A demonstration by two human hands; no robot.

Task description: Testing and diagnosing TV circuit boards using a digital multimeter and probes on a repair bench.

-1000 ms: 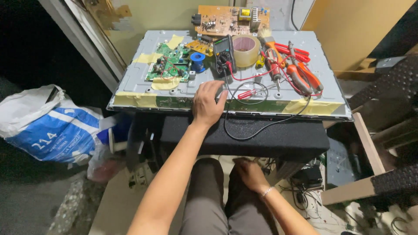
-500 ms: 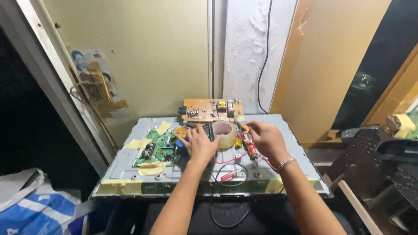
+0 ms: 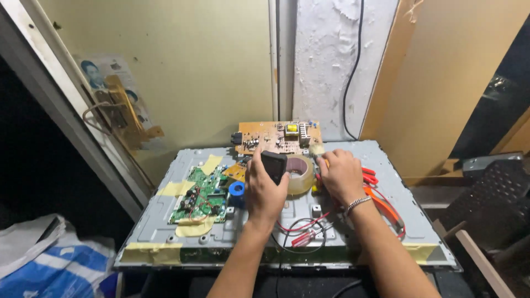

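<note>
Since half a second ago the left hand (image 3: 265, 190) has lifted a small black rectangular meter (image 3: 274, 165) off the grey sheet-metal panel (image 3: 381, 218), fingers now clenched around it just left of the clear tape roll (image 3: 301, 174). Right hand (image 3: 341, 175) rests just right of the roll, over red-handled tools (image 3: 369, 175); its grip cannot be told. Red and black probe leads (image 3: 301, 234) lie loose below the roll, green circuit board (image 3: 200, 196) well left and untouched: probing looks not yet begun.

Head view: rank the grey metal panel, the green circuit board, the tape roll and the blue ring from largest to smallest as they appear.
1. grey metal panel
2. green circuit board
3. tape roll, partly hidden by hands
4. blue ring
</note>
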